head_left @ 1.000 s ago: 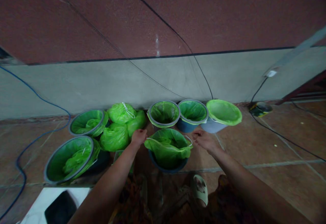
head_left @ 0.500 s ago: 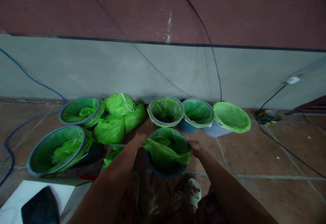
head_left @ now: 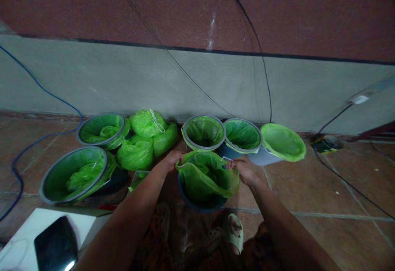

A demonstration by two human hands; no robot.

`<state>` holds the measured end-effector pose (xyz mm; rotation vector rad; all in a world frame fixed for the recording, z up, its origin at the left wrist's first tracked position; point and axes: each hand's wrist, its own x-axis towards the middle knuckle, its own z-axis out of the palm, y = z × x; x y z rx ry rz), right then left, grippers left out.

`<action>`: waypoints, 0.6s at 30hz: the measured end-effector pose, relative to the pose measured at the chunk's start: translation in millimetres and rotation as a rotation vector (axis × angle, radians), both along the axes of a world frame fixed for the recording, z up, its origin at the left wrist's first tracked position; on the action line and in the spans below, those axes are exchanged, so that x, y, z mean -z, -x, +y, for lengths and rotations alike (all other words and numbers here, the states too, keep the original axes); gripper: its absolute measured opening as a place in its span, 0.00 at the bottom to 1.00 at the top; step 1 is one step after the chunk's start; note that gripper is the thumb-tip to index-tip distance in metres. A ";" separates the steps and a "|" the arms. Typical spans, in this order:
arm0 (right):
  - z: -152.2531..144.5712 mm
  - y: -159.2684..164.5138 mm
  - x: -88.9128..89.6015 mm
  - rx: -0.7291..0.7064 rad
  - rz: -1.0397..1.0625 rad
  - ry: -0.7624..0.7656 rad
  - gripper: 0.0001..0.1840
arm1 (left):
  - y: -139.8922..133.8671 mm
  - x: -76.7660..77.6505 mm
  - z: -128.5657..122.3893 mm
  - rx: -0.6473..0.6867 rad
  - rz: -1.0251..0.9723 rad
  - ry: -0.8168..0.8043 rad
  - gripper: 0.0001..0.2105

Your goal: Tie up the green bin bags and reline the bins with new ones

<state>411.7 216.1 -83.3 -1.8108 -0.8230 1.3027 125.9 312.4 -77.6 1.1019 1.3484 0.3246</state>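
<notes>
Maroon paint covers the upper part of the wall, over a pale grey band that comes down to the far edge of the brown tiled floor. Out from that edge, in front of the person, stands a round dark blue bucket, with a bright green thin plastic bag spread in its mouth, the bag's top raised above the rim. The left hand has its fingers closed on the bag's left edge; the right hand, fingers curled in, pinches the right side, beside a bit of white drawstring. Just behind, along the floor's far edge, are a grey-rimmed round bin, a blue bin with a grey rim and a pale grey bucket, all lined in green. To the left I see a heap of stuffed green plastic bags by the wall and two green-lined, grey-rimmed bins, both tilted. Nearest the left corner, a white box carries a black phone close to the right edge of its top.
</notes>
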 end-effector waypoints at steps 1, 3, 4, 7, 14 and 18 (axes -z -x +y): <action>-1.3 1.0 -4.2 -0.069 0.004 -0.007 0.05 | 1.4 -1.3 -2.7 0.021 -0.014 0.027 0.11; -3.7 3.3 -11.4 -0.182 -0.009 -0.023 0.05 | 2.8 -4.0 -8.6 0.078 -0.006 0.060 0.06; -4.7 4.4 -14.2 -0.237 -0.023 -0.032 0.05 | 2.7 -5.7 -11.6 0.117 0.027 0.039 0.05; -7.2 6.3 -18.6 -0.359 -0.065 -0.021 0.06 | -0.4 -11.7 -19.1 0.351 0.251 -0.187 0.02; -11.2 -1.1 -13.5 -0.536 -0.198 0.013 0.06 | -1.7 -26.4 -23.9 0.568 0.464 -0.490 0.09; -11.9 -5.3 -16.2 -0.566 -0.275 0.003 0.10 | 6.1 -35.3 -18.5 0.477 0.634 -0.573 0.06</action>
